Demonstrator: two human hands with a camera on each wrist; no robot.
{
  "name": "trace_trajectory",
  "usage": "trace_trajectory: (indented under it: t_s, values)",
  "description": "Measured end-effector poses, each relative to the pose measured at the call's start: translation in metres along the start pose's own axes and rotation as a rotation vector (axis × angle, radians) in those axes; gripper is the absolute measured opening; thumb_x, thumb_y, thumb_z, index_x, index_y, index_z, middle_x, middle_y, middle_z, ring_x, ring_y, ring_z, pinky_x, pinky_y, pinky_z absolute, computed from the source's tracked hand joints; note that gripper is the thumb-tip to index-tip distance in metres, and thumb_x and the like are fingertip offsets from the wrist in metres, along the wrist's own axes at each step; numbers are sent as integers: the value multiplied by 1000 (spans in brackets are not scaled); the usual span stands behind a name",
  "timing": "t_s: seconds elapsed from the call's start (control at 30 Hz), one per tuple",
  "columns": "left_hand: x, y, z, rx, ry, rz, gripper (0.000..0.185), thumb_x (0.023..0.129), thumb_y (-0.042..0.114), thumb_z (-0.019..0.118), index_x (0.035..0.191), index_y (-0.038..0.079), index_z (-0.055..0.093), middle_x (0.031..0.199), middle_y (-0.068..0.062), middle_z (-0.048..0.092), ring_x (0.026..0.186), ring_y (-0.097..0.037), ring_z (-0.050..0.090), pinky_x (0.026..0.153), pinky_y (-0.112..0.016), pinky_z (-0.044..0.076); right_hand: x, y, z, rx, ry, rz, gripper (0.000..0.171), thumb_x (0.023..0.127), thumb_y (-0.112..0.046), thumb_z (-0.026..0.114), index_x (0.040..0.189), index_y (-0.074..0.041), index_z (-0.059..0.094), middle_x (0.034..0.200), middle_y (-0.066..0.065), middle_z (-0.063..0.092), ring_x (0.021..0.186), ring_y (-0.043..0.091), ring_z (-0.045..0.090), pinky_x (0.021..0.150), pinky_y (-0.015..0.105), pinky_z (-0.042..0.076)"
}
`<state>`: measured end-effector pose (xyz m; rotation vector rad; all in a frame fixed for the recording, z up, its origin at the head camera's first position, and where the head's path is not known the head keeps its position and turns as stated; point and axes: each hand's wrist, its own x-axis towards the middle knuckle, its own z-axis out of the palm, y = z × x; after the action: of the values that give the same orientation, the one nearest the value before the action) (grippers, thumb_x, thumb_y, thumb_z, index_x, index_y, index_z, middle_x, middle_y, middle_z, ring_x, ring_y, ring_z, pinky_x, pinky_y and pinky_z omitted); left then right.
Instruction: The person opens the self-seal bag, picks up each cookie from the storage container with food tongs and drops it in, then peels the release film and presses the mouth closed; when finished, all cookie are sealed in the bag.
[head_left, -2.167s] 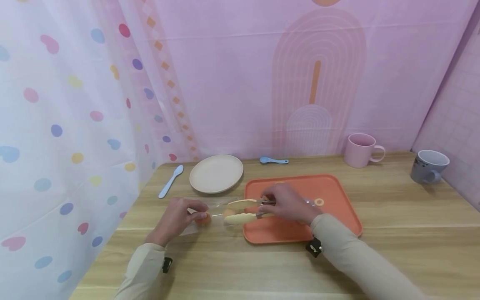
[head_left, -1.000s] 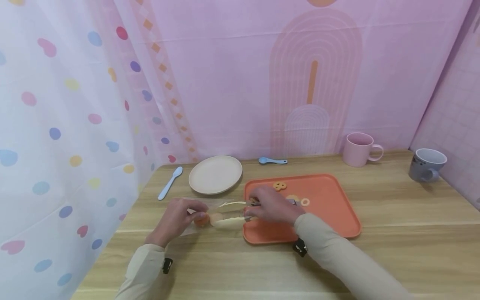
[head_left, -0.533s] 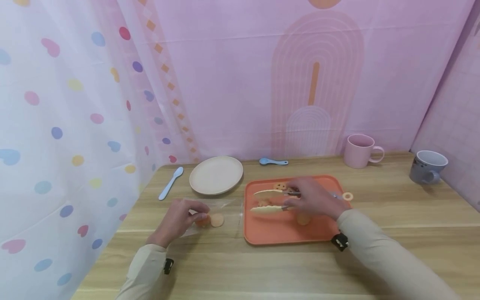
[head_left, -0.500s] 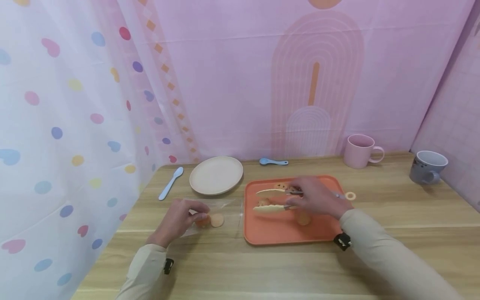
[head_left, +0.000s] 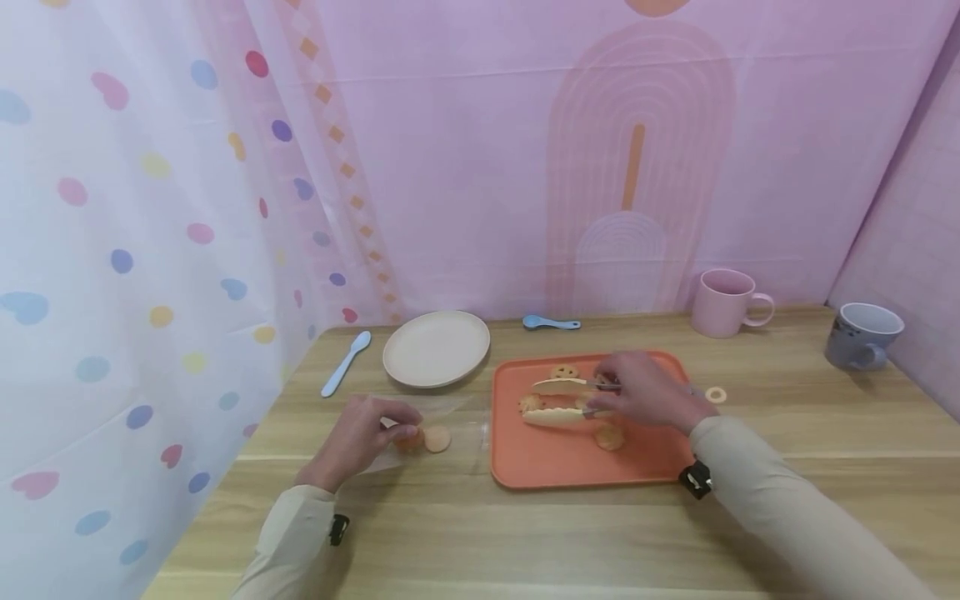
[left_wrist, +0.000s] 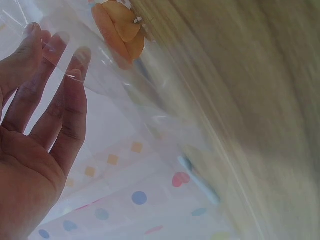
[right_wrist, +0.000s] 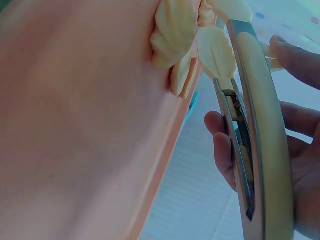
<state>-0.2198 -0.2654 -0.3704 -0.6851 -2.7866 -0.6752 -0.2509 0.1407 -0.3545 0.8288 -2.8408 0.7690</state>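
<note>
Cream-tipped tongs (head_left: 558, 398) lying left-right over orange tray (head_left: 570, 462), tips leftward, right hand (head_left: 645, 392) fingers clasping their handles, left hand (head_left: 360, 433) pinching clear bag (head_left: 442, 421) on desk (head_left: 525, 533).

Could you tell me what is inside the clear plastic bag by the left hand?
Two round orange-toned snack pieces lie inside the clear bag, which the left hand holds. Whether more sits under the fingers is hidden.
</note>
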Motion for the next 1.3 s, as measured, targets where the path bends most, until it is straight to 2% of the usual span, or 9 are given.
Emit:
trace_trajectory:
  t_s: [0.23,0.47,0.63,0.8,0.97,1.1,1.3]
  values:
    - [0,1,0,9,-7,1,14,81,6,80,94,7,80,92,-3,80,91,-21,75,71,-22,60,3,-3,2,44,-17,8,38,87,-24,79,63,-13,52,59,-6,32,56,8,33,52,22,25]
    - [0,2,-1,19,-7,0,15,81,7,80,95,7,80,93,-3,80,92,-22,75,70,-23,61,2,-11,-1,71,9,-10,20,87,-23,79,74,-16,66,60,-6,39,57,7,36,52,21,27]
    - [0,2,-2,14,-10,-12,16,81,8,81,97,6,80,94,-4,80,94,-22,75,70,-23,60,4,-23,0,104,-28,-63,21,85,-28,81,75,-19,66,60,-8,42,57,5,37,52,19,28]
    - [0,1,-3,12,-8,-13,17,81,9,81,97,6,80,95,-4,80,95,-23,75,70,-23,61,11,-36,11,123,-70,-133,14,86,-28,80,83,-20,69,64,-9,52,59,4,42,52,18,34]
    - [1,1,-3,13,-13,-16,17,81,9,81,98,7,80,96,-4,80,95,-23,75,70,-24,61,22,-47,28,167,-88,-136,14,87,-29,79,81,-21,70,66,-10,56,60,2,44,53,17,37]
    - [1,2,-3,16,-17,-17,17,81,10,81,98,8,80,96,-4,80,94,-22,75,70,-25,61,33,-58,42,200,-87,-171,16,87,-29,79,79,-19,70,65,-9,60,59,1,43,54,17,38]
    - [2,3,-3,26,-18,-2,15,82,8,80,97,8,81,96,-4,80,93,-22,75,69,-25,61,43,-71,57,203,-72,-216,23,87,-23,80,71,-13,65,61,-6,51,56,2,37,52,16,32]
